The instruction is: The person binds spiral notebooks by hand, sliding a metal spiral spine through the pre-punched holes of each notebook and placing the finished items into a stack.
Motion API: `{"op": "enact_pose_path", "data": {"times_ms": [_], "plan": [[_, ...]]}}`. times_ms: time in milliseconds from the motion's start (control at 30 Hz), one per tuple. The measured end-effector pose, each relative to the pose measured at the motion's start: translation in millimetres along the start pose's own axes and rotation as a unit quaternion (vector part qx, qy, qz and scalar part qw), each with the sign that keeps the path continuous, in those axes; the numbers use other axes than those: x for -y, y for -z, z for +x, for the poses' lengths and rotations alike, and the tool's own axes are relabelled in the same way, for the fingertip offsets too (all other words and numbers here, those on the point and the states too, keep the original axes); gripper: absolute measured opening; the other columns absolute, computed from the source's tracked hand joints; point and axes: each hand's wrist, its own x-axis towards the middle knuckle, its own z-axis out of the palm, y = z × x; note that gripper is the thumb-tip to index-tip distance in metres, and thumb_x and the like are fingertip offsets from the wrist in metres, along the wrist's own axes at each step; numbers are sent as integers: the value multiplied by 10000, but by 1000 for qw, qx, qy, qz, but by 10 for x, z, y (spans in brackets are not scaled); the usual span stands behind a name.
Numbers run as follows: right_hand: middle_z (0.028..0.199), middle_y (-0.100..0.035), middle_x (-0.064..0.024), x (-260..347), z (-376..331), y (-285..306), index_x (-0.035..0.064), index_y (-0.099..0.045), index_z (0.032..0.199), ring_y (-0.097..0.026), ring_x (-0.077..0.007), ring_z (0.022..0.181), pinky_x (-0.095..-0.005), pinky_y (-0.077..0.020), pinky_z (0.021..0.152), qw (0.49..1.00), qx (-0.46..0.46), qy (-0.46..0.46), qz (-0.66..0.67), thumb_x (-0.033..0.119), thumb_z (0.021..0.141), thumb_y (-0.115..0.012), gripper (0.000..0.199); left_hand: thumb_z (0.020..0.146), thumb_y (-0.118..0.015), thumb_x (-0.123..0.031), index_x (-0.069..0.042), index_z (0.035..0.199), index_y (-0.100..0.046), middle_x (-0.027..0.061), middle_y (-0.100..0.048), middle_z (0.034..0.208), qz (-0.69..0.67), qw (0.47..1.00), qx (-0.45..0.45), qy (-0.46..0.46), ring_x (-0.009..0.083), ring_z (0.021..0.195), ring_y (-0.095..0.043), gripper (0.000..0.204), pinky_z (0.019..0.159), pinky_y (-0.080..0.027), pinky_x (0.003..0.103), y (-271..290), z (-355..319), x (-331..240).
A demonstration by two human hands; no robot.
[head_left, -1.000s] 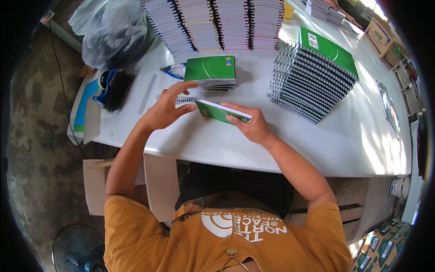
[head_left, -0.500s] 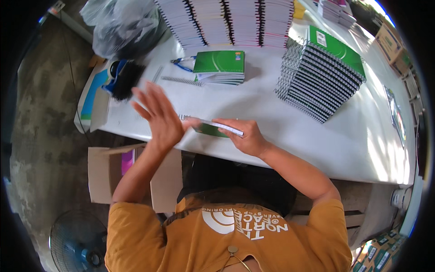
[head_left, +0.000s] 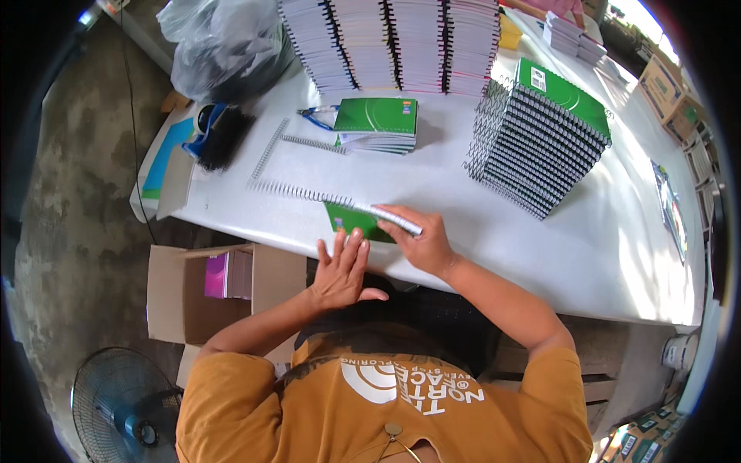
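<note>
My right hand [head_left: 423,241] grips a small green notebook [head_left: 356,224] on edge near the table's front, its page edges facing up. A wire spiral coil [head_left: 297,190] runs from the notebook's upper edge out to the left, partly blurred. Fingers spread, my left hand [head_left: 342,272] holds nothing; its fingertips are at the notebook's lower left corner, and I cannot tell whether they touch it. Two loose coils [head_left: 315,143] lie farther back, beside a short stack of green notebooks [head_left: 376,117] and blue-handled pliers [head_left: 318,117].
A tall stack of coiled green notebooks [head_left: 540,143] stands at the right. Thick bound stacks [head_left: 421,46] line the back. At the left are a black-bristled brush [head_left: 225,139] and a plastic bag [head_left: 224,54]. An open cardboard box [head_left: 201,297] sits below the front edge.
My left hand has come down and right, from above the coil to the notebook's lower corner. The coil now shows stretching left from the notebook. My right hand keeps its grip.
</note>
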Motion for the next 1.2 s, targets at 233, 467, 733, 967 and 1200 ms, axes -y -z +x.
{"op": "enact_pose_path", "data": {"times_ms": [233,467,733,967,1200], "plan": [[953,-648,-155,-7,-26,3,38,-608,1076,-642,-303,783,-323,-518,672,998,16,58,-25,32,782,-640,296,757,-294,-770,150,1360,-118,334,-71,1435,-1,996,-85,18,490,1335,45,1113,1024,105,592,47,261,187],[1000,-642,-151,11,-78,-31,30,-564,1131,-638,-310,851,-346,-521,723,997,50,52,-36,0,756,-617,380,805,-298,-723,152,1360,-91,324,-51,1440,-25,967,-234,95,449,1349,-2,1057,1071,-25,532,234,860,299],[1022,-639,-136,-1,-94,-14,121,-406,1293,-628,-332,872,-378,-518,729,996,71,23,-40,28,796,-591,539,729,-405,-753,166,1335,-156,422,-58,1369,29,985,-166,-44,562,1290,-76,1130,1025,-60,621,179,799,166],[1024,-634,-162,-74,-82,29,127,-344,1336,-619,-366,884,-379,-505,735,998,55,-22,22,105,830,-589,563,811,-274,-712,167,1324,-172,391,-69,1395,32,974,-222,-8,545,1301,-84,1023,1021,-32,637,206,988,22],[878,-649,-140,-114,45,131,87,-305,1297,-648,-299,779,-343,-494,695,994,24,-57,86,-17,781,-606,607,835,-544,-449,-35,1277,-428,164,-425,1287,-150,988,-30,-27,327,1204,-388,616,1022,-180,502,277,774,-145]]}}
